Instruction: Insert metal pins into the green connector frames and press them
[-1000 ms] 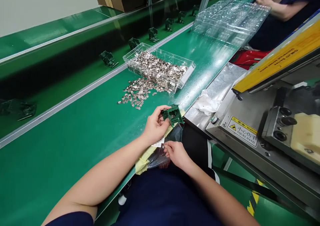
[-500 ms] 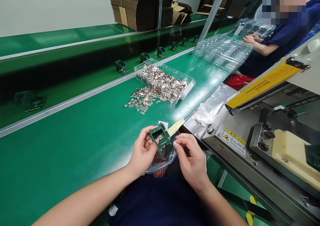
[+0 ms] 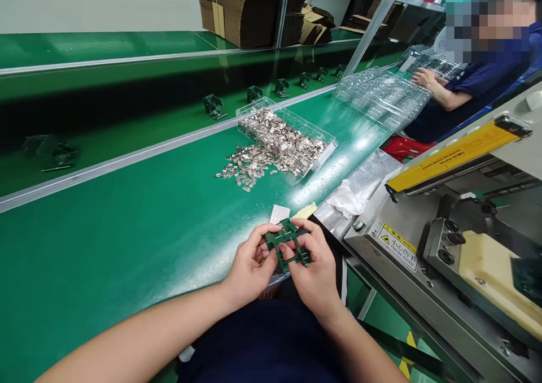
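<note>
Between my two hands is a green plastic frame (image 3: 284,237) with openings through it, held above the near edge of the green table (image 3: 139,247). My left hand (image 3: 253,265) pinches its left side between thumb and fingers. On its right side, my right hand (image 3: 314,264) grips it, with the thumb against the front. Fingers cover parts of the frame. Just beyond it lie a white gridded sheet (image 3: 280,213) and a strip of yellow tape (image 3: 305,210). Farther off, small metal pieces (image 3: 245,167) are spilled beside a clear plastic box (image 3: 328,151) full of the same pieces.
Several green parts (image 3: 214,107) stand along the dark conveyor (image 3: 139,123) at the left. To my right is a press machine (image 3: 459,188) with a yellow bar. Clear trays (image 3: 381,98) and a co-worker (image 3: 478,83) are farther back. Cardboard stacks (image 3: 241,13) stand behind.
My right hand has moved in from beside the green frame and now grips it too. The frame has been turned in my hands. The whole view has shifted slightly.
</note>
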{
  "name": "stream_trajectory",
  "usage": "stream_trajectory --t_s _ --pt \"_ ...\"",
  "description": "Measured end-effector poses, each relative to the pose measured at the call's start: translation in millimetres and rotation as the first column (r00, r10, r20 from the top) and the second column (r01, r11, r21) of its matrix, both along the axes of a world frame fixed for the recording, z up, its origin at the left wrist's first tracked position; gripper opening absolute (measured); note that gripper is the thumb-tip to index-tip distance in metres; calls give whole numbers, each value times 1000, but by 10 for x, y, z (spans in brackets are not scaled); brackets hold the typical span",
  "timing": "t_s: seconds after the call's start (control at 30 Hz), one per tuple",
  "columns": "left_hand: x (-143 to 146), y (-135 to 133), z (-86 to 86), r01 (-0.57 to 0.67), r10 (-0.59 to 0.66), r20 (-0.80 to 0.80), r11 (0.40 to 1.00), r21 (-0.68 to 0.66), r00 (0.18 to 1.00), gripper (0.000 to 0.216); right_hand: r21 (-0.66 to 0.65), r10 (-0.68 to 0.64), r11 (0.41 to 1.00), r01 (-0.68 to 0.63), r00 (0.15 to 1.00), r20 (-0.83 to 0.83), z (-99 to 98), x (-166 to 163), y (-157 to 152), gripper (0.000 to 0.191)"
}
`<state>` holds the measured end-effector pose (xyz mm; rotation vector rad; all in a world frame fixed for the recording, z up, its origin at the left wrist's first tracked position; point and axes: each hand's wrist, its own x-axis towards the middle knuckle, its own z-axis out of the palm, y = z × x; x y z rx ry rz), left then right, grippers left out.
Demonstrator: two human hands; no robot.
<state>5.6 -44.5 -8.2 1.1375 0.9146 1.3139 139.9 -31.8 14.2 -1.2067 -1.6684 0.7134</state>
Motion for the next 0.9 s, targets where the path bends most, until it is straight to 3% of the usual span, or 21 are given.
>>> stream_trajectory --t_s 0.13,0.23,0.27,0.33,0.4,0.47,0.53,0.6,0.67,0.7,0.73,0.77,0.83,0.9 --pt "-7 -12 17 20 -20 20 1000 16 1000 25 -225 7 971 -80 952 -307 -44 8 -15 16" --pt "-23 12 49 14 -14 -8 1000 19 1000 26 -297 52 933 -202 894 -445 -31 110 -33 13" --pt "-24 19 60 2 -2 -26 1000 18 1000 26 -289 99 927 -241 897 -431 -4 174 -40 11" --pt "-9 16 88 7 -6 -76 1000 12 997 27 -242 212 924 -297 923 -321 89 341 -61 39" --pt "39 -9 142 83 -83 -153 997 -4 985 26 -162 299 932 -324 941 -159 227 541 -105 68" --pt "121 -17 238 215 -213 -225 976 -16 951 27 -77 354 930 -359 933 -72 383 767 -182 73" --pt "251 42 379 401 -393 -240 916 -16 888 34 -25 374 926 -377 924 -74 521 1028 -301 65" --pt "468 180 556 608 -591 -226 794 8 774 47 -10 305 951 -308 944 -124 614 1335 -479 60" --pt "806 350 756 730 -691 -270 680 69 670 51 6 108 994 -109 974 -197 660 1676 -718 58" --pt "1022 434 856 750 -688 -329 652 113 647 49 33 -33 999 43 969 -247 669 1852 -847 58" --pt "1264 513 950 750 -651 -402 639 167 644 46 79 -193 970 228 930 -314 670 2029 -971 60" --pt "1526 588 1034 744 -591 -483 629 226 646 44 129 -343 898 421 853 -394 664 2204 -1082 62" --pt "2069 724 1157 745 -465 -613 574 339 638 54 169 -561 647 744 614 -556 637 2533 -1249 61" --pt "2571 834 1221 767 -394 -692 523 371 604 75 123 -675 395 910 379 -633 596 2811 -1342 61"
